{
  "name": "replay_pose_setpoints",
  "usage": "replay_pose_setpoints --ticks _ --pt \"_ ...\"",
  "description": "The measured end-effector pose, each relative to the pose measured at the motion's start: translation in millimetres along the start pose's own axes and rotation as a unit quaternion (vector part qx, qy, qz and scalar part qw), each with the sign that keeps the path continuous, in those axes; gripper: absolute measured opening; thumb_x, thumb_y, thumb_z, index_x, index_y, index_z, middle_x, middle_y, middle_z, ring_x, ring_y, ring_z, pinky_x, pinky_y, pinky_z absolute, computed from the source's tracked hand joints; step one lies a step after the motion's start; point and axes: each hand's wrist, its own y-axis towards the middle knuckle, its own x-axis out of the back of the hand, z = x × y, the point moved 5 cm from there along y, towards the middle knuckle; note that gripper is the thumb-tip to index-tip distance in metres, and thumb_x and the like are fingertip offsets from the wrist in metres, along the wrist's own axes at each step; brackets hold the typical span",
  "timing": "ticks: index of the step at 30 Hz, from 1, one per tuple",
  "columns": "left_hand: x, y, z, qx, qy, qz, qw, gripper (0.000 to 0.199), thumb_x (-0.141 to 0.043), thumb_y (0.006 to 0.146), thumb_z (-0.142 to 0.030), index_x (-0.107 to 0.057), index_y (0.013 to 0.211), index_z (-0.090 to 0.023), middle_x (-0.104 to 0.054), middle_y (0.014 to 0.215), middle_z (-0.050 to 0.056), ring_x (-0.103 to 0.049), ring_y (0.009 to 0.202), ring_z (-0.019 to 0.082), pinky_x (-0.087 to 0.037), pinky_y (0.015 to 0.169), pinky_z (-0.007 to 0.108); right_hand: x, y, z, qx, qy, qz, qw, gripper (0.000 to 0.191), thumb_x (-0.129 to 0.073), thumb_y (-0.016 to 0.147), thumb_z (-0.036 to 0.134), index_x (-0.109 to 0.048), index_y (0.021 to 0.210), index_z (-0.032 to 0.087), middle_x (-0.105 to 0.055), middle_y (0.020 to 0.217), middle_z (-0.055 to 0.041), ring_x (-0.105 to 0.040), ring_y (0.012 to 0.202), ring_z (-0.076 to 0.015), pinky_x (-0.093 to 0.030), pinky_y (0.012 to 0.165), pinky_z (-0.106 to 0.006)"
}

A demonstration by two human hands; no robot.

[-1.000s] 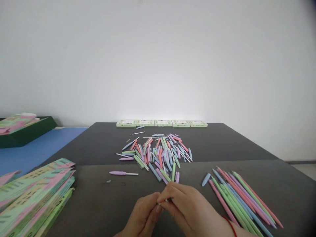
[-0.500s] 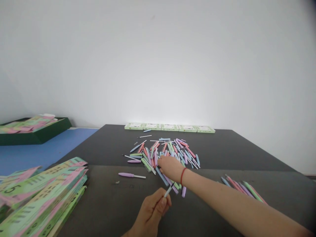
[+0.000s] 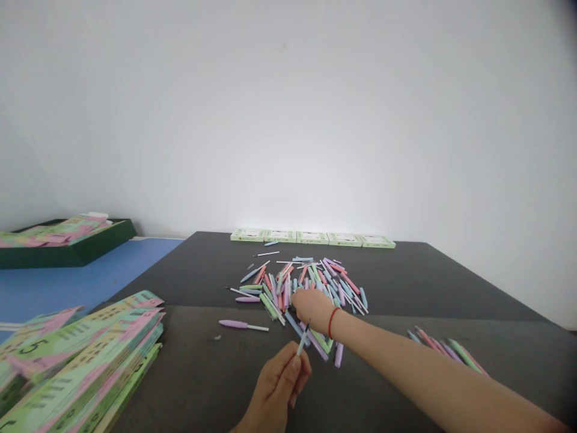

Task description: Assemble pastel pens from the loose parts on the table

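Observation:
Near the front edge, my left hand pinches a thin white pen piece with a dark tip pointing up. My right hand, with a red cord at the wrist, reaches into the pile of pastel pens and white refills; its fingers are bent down among them and what they hold, if anything, is hidden. A purple pen barrel with a white stem lies apart at the left of the pile.
Flat green boxes line the back edge of the dark table. Printed packages are stacked at front left. A dark green tray holds more packages on a blue surface. Several pens lie beyond my right forearm.
The white piece in my left hand has tilted more upright. My right hand has stayed at the pile with little movement. The whole view has shifted slightly.

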Motion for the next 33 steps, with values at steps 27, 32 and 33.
replay_pose_setpoints --ticks 27,32,33 --pt "-5.2 2 -5 0.003 -0.034 0.015 0.999 0.047 -0.037 0.088 -0.059 -0.048 0.071 -0.017 -0.032 0.053 -0.006 -0.028 0.045 0.008 -0.021 0.041 0.021 44 -109 -7 0.035 0.754 -0.143 0.64 0.024 -0.053 0.086 0.04 -0.046 0.078 0.018 -0.042 0.05 0.0091 -0.032 0.038 -0.0054 -0.023 0.041 -0.019" --pt "-4.4 1 0 0.0 -0.01 0.024 1.0 0.045 -0.036 0.091 -0.055 -0.05 0.072 -0.016 -0.034 0.054 -0.006 -0.029 0.046 0.008 -0.022 0.044 0.022 52 -112 -3 0.028 0.712 -0.179 0.679 0.024 -0.055 0.085 0.04 -0.046 0.078 0.019 -0.041 0.052 0.0096 -0.033 0.04 -0.0054 -0.027 0.042 -0.019" --pt "-4.6 1 0 -0.002 -0.011 0.027 1.0 0.045 -0.036 0.091 -0.055 -0.05 0.073 -0.016 -0.034 0.053 -0.006 -0.029 0.046 0.008 -0.022 0.044 0.022 54 -112 -3 0.028 0.703 -0.181 0.687 0.024 -0.055 0.085 0.04 -0.046 0.078 0.019 -0.041 0.053 0.0096 -0.034 0.041 -0.0055 -0.028 0.042 -0.019"
